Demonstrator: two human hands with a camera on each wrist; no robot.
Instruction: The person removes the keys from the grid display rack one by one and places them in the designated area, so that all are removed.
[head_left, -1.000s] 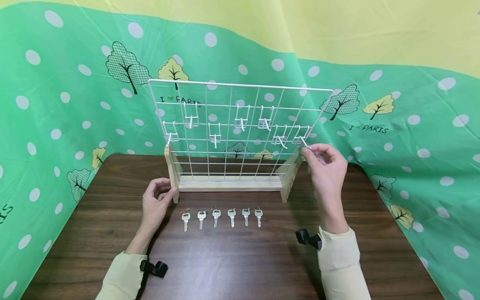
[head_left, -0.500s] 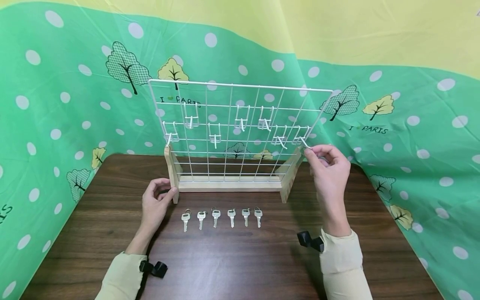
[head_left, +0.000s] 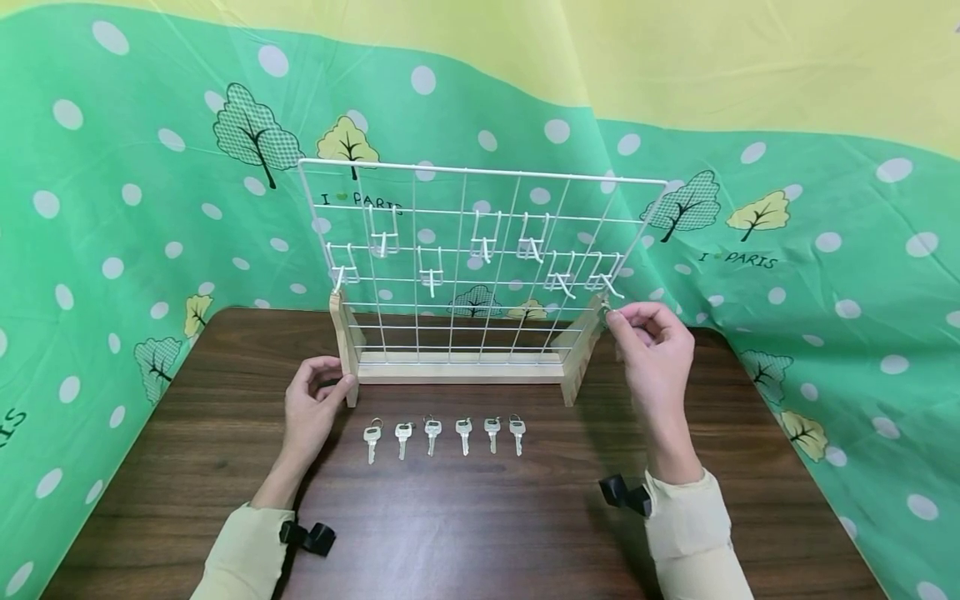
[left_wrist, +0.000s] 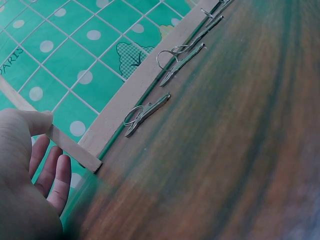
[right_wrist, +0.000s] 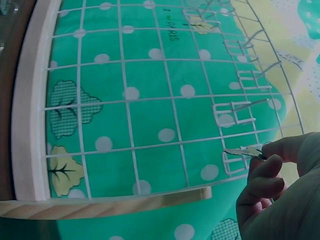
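A white wire grid rack (head_left: 465, 170) stands upright in a pale wooden base (head_left: 459, 369), with several white hooks on its wires. My left hand (head_left: 315, 404) holds the base's left side piece (left_wrist: 75, 148), thumb on one side and fingers on the other. At the rack's right end, my right hand (head_left: 656, 350) pinches a small silver key (right_wrist: 242, 151) between thumb and forefinger, just below the tip of the rightmost hook (head_left: 604, 282). Most of that key is hidden by the fingers in the head view.
Several silver keys (head_left: 464, 436) with rings lie in a row on the dark wooden table (head_left: 465, 533), in front of the base. A green and yellow patterned cloth (head_left: 825, 192) hangs behind and around the table.
My right hand, at the rightmost hook's tip earlier, has shifted slightly right and then down with the key, so that tip now shows uncovered. My left hand stays on the base.
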